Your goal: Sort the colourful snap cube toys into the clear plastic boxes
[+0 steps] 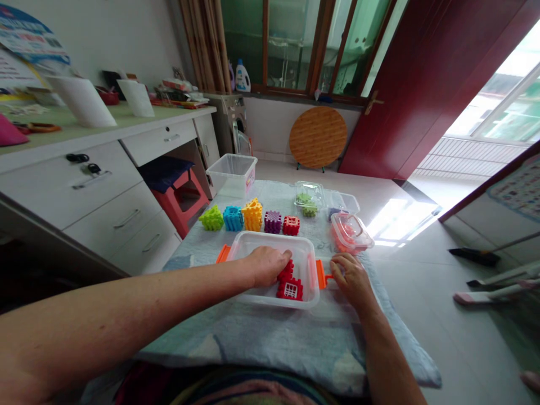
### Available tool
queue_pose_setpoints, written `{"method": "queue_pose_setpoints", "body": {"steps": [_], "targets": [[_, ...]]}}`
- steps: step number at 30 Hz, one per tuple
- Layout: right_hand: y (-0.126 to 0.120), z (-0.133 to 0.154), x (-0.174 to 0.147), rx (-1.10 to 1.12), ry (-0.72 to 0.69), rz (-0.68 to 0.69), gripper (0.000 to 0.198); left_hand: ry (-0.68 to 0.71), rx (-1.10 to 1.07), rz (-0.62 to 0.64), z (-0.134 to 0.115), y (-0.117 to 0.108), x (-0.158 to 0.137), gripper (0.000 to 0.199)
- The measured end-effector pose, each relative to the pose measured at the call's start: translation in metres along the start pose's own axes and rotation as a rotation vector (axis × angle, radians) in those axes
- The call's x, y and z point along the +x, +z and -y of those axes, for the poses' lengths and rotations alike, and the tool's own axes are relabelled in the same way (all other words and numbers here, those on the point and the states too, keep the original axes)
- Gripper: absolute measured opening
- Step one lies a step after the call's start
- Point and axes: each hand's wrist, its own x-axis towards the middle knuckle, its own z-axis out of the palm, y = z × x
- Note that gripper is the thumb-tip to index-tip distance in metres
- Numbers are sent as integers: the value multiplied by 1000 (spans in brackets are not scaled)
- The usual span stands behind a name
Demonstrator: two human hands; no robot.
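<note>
A clear plastic box (274,238) with orange side latches stands before me on a cloth-covered table. Reaching into it, my left hand (270,266) has its fingers closed at a red toothed building-block piece (287,271); the fingertips are partly hidden. Beside it in the box lies a red block piece with a white window grid (290,290). My right hand (351,279) is just right of the box, by its orange latch (322,274), fingers curled over something clear that I cannot make out.
Behind the box stand assembled cubes: green (212,218), blue (233,218), yellow (252,215), purple (273,222) and red (291,225). An open clear bin (233,171) is at the back left. Small clear containers (352,230) hold orange, green and purple pieces at the right.
</note>
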Motion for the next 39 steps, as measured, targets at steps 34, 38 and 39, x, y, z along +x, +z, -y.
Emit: {"method": "queue_pose_setpoints", "body": {"steps": [34,38,39], "targets": [[0,1,-1,15,-1,-4,21,-53,182,61,47,-54,137,54],[-1,3,-1,13,3,-9,21,-64,163,86,48,-47,144,53],[-1,3,0,13,3,-9,21,-65,160,88,48,-46,145,52]]}}
